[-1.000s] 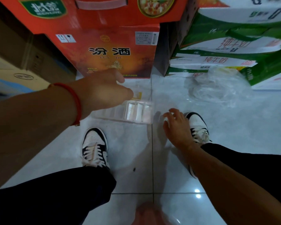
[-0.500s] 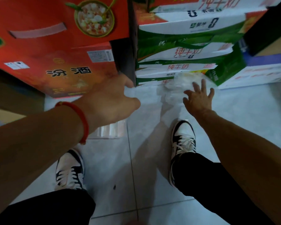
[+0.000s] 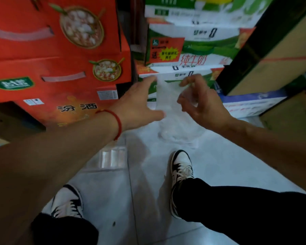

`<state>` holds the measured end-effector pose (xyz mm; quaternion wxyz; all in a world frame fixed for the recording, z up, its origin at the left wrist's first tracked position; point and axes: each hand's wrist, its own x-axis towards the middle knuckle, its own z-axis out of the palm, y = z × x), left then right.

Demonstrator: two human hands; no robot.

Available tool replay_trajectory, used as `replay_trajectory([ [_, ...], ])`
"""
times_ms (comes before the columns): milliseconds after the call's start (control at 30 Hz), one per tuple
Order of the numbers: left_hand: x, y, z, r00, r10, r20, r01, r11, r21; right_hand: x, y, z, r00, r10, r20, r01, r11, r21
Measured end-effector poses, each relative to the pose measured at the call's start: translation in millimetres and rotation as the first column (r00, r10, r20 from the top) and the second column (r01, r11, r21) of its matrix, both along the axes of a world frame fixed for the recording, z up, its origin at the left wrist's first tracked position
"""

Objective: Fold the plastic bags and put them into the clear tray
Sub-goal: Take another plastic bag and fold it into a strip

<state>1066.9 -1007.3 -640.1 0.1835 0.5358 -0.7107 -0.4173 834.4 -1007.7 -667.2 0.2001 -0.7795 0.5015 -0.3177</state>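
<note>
Right hand [image 3: 204, 105] pinching clear plastic bag [image 3: 173, 121] above floor [image 3: 228, 165]; left hand [image 3: 140, 103] spread beside it, clear tray [image 3: 113, 157] below

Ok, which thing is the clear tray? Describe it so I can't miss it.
Start at the red boxes stacked on the left. On the pale floor in front of them, just under the left forearm, lies the clear tray. Unlike the crumpled plastic bag nearby, it is rigid, flat and ribbed.
</note>
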Motion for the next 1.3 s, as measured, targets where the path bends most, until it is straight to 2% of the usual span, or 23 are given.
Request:
replay_trajectory([
  [67,-9.2,0.7,15.8,0.978,0.095,-0.188,-0.101,0.995,-0.021,13.0,10.0,44.8,0.996,0.052,0.079,-0.050,0.998,-0.024],
  [167,-18.7,8.0,33.4,0.880,0.270,-0.391,-0.260,0.962,0.078,24.9,15.2,80.6,0.984,0.048,0.171,-0.046,0.999,-0.014],
  [300,1.0,12.2,41.9,0.790,0.424,-0.443,-0.464,0.886,0.020,18.6,7.9,91.0,0.953,-0.036,0.301,0.026,0.999,0.037],
  [367,21.6,8.5,42.0,0.798,0.455,-0.396,-0.504,0.863,-0.024,14.0,7.3,93.1,0.904,-0.129,0.407,0.090,0.989,0.114],
  [433,39.1,8.9,41.2,0.840,0.442,-0.315,-0.496,0.861,-0.114,9.2,9.0,88.7,0.902,-0.180,0.392,0.142,0.982,0.125],
  [567,55.8,19.0,46.6,0.859,0.446,-0.252,-0.493,0.853,-0.169,11.8,5.1,83.7,0.980,-0.186,0.072,0.188,0.982,-0.010],
  [667,56.9,24.6,63.2,0.849,0.428,-0.311,-0.457,0.889,-0.025,26.2,1.8,95.7,0.982,-0.188,-0.006,0.185,0.971,-0.151],
  [800,51.3,32.7,82.1,0.871,0.257,-0.420,-0.228,0.966,0.118,48.2,2.7,106.8,0.995,-0.104,-0.003,0.099,0.954,-0.281],
  [867,43.9,34.1,89.8,0.811,0.290,-0.508,-0.186,0.951,0.245,56.2,6.3,108.4,1.000,0.018,-0.010,-0.020,0.944,-0.329],
  [900,39.9,32.0,90.7,0.792,0.348,-0.501,-0.232,0.931,0.281,58.9,8.5,110.0,0.997,0.078,-0.002,-0.073,0.933,-0.351],
  [933,38.3,27.5,88.3,0.805,0.373,-0.462,-0.289,0.926,0.243,61.2,10.4,111.9,0.992,0.125,0.008,-0.113,0.922,-0.370],
  [967,36.5,21.3,83.9,0.846,0.360,-0.394,-0.337,0.933,0.129,63.1,13.1,114.3,0.987,0.162,0.014,-0.144,0.909,-0.390],
  [1000,35.3,17.8,80.3,0.887,0.335,-0.318,-0.345,0.938,0.027,65.2,15.9,116.2,0.982,0.188,0.009,-0.168,0.896,-0.412],
  [1033,33.4,15.4,75.4,0.911,0.309,-0.274,-0.320,0.947,0.004,67.0,19.0,118.4,0.978,0.211,0.000,-0.190,0.884,-0.427],
  [1067,32.3,13.1,71.8,0.906,0.290,-0.307,-0.283,0.957,0.068,68.4,21.8,120.1,0.974,0.228,0.000,-0.207,0.883,-0.422],
  [1100,30.7,12.2,69.3,0.865,0.289,-0.411,-0.222,0.954,0.203,68.9,24.4,121.3,0.970,0.242,0.016,-0.216,0.891,-0.398],
  [1167,25.5,16.3,66.7,0.732,0.322,-0.601,-0.016,0.889,0.457,67.7,27.6,122.2,0.961,0.272,0.047,-0.240,0.906,-0.348],
  [1233,22.7,20.3,63.7,0.695,0.330,-0.639,0.069,0.853,0.517,64.4,27.3,120.6,0.958,0.286,0.031,-0.257,0.901,-0.349],
  [1300,24.7,16.7,60.8,0.704,0.355,-0.616,-0.053,0.890,0.453,56.8,23.0,119.8,0.966,0.255,0.031,-0.230,0.911,-0.343],
])
